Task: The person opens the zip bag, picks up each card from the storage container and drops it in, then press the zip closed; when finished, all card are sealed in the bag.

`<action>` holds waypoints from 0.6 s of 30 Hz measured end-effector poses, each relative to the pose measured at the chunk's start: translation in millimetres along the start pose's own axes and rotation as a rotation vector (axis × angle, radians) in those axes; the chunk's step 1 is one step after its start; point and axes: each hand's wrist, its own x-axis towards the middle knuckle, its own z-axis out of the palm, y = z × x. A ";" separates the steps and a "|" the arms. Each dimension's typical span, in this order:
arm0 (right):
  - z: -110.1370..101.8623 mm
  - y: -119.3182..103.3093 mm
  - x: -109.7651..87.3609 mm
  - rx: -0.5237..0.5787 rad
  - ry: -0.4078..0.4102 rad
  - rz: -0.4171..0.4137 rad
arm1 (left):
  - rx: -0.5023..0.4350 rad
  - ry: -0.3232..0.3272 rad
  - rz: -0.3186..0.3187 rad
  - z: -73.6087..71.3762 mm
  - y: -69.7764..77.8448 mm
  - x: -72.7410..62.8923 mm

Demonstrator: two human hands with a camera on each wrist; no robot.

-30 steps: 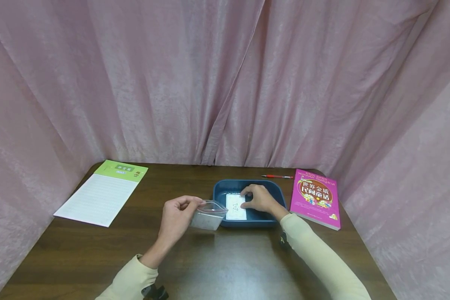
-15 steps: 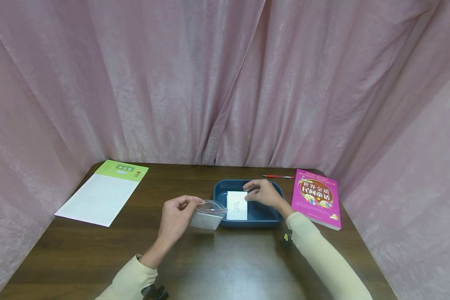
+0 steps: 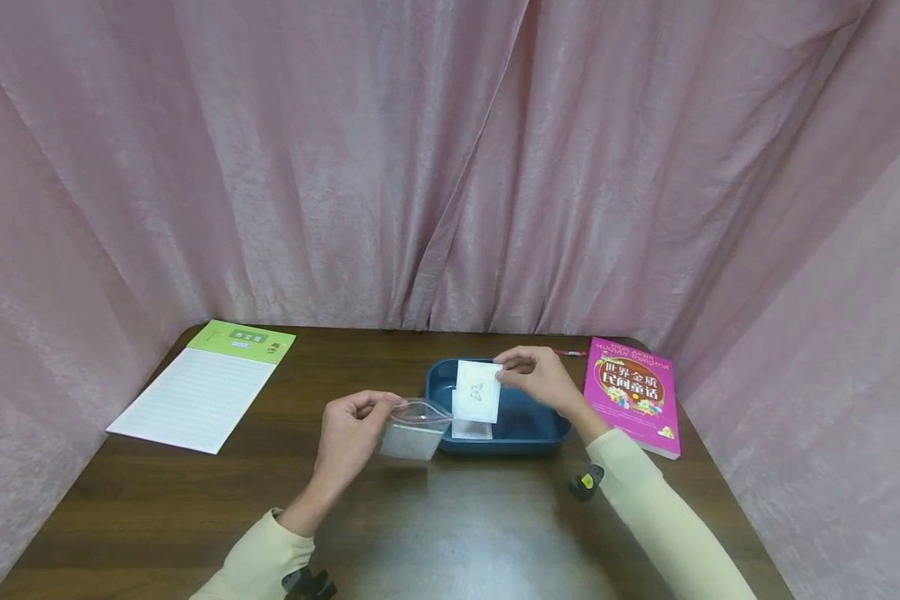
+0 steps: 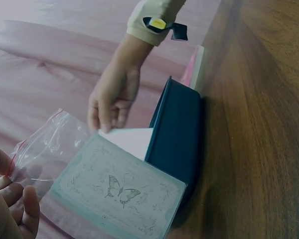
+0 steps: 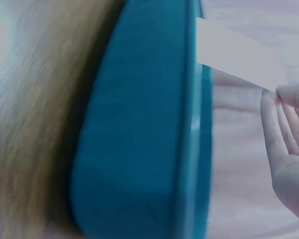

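Observation:
My left hand pinches the rim of a clear zip bag, whose mouth gapes at the top. Inside the bag sits a stack of cards; its front card bears a butterfly drawing in the left wrist view. Thumb and fingers of my right hand pinch the edge of a white card with a small drawing. That card is raised above the left part of a dark blue tray. Under it, another white card shows partly in the tray.
To the right of the tray lies a pink book. A red pen is partly hidden behind my right hand. At far left rests a writing pad with a green header. Pink curtains enclose the brown table.
My right hand has picked up a card from the tray and raised it, uncovering part of another card below. The left hand and bag stay nearly still.

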 end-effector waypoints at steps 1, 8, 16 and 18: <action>-0.6 -2.5 -0.8 -0.008 0.018 -0.020 | 0.000 0.001 -0.001 0.3 -0.1 0.0; -2.5 -31.2 -8.4 -0.015 0.124 -0.112 | 0.005 0.006 0.003 0.5 -0.1 1.9; -1.3 -62.8 -18.1 0.002 0.236 -0.165 | 0.021 0.005 -0.012 -0.5 -0.4 3.2; -0.7 -70.8 -19.7 -0.002 0.268 -0.195 | 0.027 0.007 -0.023 -0.8 -1.0 3.6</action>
